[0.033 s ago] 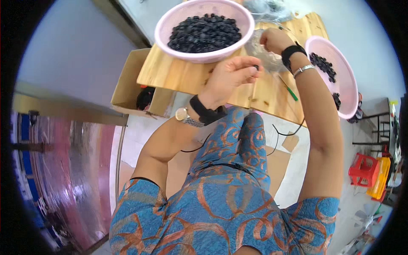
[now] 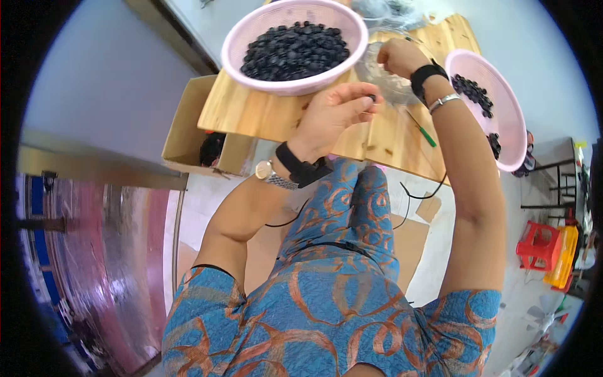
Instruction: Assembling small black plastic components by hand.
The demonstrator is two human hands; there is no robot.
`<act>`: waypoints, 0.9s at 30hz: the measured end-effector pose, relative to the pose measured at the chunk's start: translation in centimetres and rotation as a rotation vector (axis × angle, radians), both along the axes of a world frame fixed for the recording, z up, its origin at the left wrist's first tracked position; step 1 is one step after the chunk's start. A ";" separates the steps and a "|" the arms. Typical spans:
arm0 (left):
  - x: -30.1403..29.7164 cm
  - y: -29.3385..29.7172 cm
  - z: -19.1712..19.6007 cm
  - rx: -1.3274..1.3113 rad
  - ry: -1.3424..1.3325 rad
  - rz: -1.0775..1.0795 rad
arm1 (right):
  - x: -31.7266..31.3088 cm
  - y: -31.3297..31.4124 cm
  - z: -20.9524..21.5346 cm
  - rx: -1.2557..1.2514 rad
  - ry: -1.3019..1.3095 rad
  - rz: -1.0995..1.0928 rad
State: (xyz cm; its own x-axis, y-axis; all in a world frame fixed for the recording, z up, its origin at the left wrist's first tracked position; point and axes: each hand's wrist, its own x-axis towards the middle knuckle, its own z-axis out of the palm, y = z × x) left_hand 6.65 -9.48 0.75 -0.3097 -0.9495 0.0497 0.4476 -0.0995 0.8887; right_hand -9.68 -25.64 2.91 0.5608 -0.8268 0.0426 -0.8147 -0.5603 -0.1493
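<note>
My left hand is over the wooden table, pinching a small black round piece between thumb and fingertips. Farther right, my right hand reaches over a clear bowl of small pale bits. Its fingers are drawn together, and whatever they hold is hidden. Beyond my left hand stands a large pink basket filled with many black pieces. A second pink basket sits to the right of my right forearm, with fewer black pieces in it.
The wooden table bears a green-handled thin tool near my right forearm. Clear plastic bags lie at the far side. A cardboard box is left of the table. A red stool stands far right. A black cable hangs by the table's front edge.
The whole scene has shifted slightly leftward in the picture. Both hands keep nearly the same pose, the left still pinching the black piece.
</note>
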 end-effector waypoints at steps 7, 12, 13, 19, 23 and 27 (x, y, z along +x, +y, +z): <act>-0.9 -1.1 -0.9 0.162 0.182 0.022 | -1.1 1.6 1.4 0.086 -0.052 -0.010; -1.4 -0.8 -0.9 0.171 0.225 0.030 | 1.0 2.7 1.3 0.130 0.407 -0.151; -1.3 -0.7 -0.9 0.175 0.232 0.039 | 1.2 3.1 1.9 0.127 0.404 -0.150; -0.8 -0.2 -1.1 0.171 0.242 0.016 | 1.2 2.0 1.2 0.244 0.378 -0.205; -0.6 0.2 -1.0 0.171 0.234 0.032 | -0.2 0.7 0.3 0.197 0.192 -0.181; -0.2 0.4 -0.8 0.180 0.286 0.049 | -0.8 1.8 2.0 0.151 0.018 -0.095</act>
